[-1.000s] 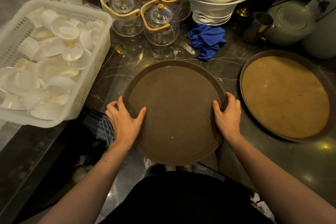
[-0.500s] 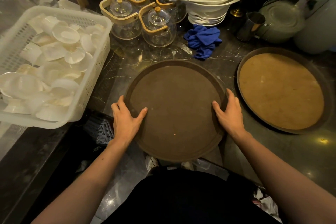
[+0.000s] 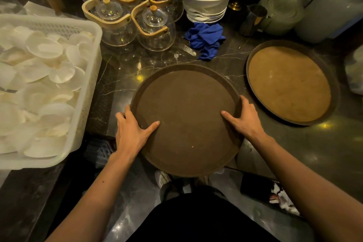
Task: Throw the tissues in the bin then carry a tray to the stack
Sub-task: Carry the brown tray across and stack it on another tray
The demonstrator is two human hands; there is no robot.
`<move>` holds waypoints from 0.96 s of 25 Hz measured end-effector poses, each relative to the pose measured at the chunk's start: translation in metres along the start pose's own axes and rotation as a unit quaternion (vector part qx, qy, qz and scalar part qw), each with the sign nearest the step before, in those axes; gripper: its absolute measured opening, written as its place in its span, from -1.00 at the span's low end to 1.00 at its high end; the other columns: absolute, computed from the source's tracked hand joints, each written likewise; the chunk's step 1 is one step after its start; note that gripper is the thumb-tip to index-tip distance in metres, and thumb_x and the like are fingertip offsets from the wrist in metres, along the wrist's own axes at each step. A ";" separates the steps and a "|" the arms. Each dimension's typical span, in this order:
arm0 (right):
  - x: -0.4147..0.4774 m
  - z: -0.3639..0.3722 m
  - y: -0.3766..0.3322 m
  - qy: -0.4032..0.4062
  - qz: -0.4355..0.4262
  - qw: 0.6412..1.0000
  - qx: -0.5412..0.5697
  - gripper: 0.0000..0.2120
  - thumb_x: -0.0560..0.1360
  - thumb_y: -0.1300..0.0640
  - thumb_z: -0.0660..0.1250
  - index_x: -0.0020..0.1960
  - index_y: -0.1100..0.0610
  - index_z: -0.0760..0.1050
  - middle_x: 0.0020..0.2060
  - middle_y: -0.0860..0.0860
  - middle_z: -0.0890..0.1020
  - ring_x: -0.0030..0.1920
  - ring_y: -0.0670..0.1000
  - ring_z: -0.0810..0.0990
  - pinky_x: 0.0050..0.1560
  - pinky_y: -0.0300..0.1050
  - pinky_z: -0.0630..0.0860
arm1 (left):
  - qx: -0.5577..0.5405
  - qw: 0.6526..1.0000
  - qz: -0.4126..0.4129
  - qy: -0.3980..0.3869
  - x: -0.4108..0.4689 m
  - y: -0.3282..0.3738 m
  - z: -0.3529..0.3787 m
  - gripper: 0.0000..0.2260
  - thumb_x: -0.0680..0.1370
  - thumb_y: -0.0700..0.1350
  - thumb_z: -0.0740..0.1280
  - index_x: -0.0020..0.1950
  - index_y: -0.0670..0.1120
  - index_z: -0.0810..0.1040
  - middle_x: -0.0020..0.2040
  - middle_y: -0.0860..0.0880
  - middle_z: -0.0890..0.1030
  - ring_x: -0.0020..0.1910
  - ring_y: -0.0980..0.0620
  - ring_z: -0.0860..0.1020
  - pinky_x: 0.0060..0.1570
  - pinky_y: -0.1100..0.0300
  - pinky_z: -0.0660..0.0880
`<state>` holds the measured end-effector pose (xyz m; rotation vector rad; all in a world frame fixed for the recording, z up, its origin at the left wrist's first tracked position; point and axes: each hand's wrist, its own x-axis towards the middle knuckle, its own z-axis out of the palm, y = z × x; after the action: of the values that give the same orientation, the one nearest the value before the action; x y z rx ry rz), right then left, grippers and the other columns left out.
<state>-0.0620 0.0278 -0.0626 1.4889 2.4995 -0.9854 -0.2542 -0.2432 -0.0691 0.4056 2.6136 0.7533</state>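
Observation:
A round dark brown tray [image 3: 186, 104] lies half on the dark marble counter, its near edge hanging over the counter's front. My left hand [image 3: 131, 131] grips its left rim, thumb on the tray's inner surface. My right hand [image 3: 243, 118] grips the right rim the same way. A second round tray [image 3: 288, 82] with a tan inner surface lies flat on the counter to the right. No tissues or bin can be made out.
A white plastic basket [image 3: 86, 88] full of small white dishes stands at the left. Several glass teapots [image 3: 155, 25] with wooden handles, stacked white bowls [image 3: 206, 4], a blue cloth [image 3: 206, 39], a metal jug [image 3: 253, 19] and a large white container [image 3: 332, 8] line the back.
Both hands keep their grip on the brown tray's rims. The tray has come a little toward me, and the view has shifted slightly.

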 end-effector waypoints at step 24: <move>0.000 -0.157 0.186 0.221 0.016 0.961 0.168 -0.23 0.37 -0.14 0.50 0.46 0.15 0.32 0.22 0.15 0.46 0.26 0.14 0.47 0.32 0.05 0.41 | -0.084 0.989 0.123 0.007 -0.067 0.227 0.102 -0.02 0.23 0.16 0.59 0.50 -0.10 0.19 0.31 -0.14 0.30 0.29 -0.12 0.40 0.29 0.08 0.36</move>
<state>0.1280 0.1755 -0.0289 2.0429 2.6783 -1.2427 -0.1125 -0.0384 -0.0028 0.6834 2.5160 1.0502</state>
